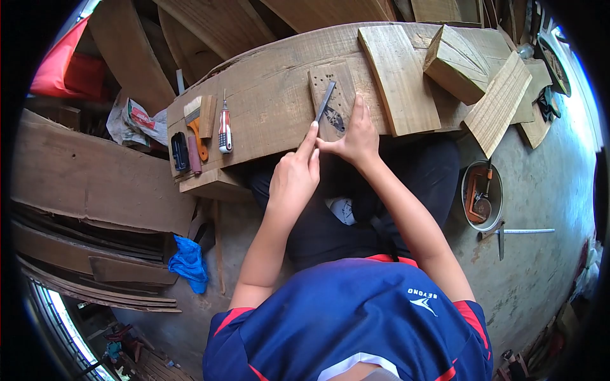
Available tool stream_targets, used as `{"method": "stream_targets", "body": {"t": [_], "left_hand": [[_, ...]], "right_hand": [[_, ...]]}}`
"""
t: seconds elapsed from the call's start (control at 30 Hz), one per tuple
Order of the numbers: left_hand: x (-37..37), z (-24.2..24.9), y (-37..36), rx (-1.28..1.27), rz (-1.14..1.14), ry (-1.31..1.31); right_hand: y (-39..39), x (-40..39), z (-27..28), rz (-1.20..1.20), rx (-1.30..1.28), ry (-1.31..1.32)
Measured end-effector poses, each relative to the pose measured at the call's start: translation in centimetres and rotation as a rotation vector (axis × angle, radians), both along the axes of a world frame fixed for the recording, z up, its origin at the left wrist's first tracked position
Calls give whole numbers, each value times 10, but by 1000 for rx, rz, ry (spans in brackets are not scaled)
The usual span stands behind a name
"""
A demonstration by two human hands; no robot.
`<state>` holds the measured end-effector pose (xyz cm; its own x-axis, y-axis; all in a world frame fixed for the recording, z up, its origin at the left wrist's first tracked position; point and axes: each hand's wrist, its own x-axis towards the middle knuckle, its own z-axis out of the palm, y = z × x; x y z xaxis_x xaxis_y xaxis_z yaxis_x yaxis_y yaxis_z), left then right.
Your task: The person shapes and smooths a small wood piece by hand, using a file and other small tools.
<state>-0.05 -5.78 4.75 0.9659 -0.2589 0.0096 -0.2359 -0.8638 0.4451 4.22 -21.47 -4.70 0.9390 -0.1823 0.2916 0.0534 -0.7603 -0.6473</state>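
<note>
My left hand (pixel 295 173) is closed round a slim flat metal tool like a file or chisel (pixel 326 101), index finger laid along it. Its blade slants up and away over a small wooden board (pixel 321 77). That board has several small holes and a dark, carved-looking patch (pixel 335 119) near its close end. My right hand (pixel 357 136) grips the board, fingers along its right edge and thumb across the near end, close to the tool. The tool's handle is hidden in my left hand.
On the thick plank bench (pixel 267 95) lie a screwdriver (pixel 225 130), a brush (pixel 196 127) and a dark case (pixel 180 151). Right of my hands are a wide board (pixel 400 79) and a wood block (pixel 454 63). A bucket (pixel 499 209) holding a clamp stands on the floor.
</note>
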Motion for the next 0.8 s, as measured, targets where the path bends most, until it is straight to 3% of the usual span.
{"method": "stream_targets", "body": {"t": [0.43, 0.53, 0.8], "left_hand": [[8, -1, -3, -47, 27, 66], [-2, -5, 7, -110, 27, 47], [21, 3, 5, -112, 57, 162]], "right_hand": [[-5, -1, 8, 36, 94, 86], [-5, 1, 1, 28, 20, -33], [-6, 3, 8, 17, 101, 81]]}}
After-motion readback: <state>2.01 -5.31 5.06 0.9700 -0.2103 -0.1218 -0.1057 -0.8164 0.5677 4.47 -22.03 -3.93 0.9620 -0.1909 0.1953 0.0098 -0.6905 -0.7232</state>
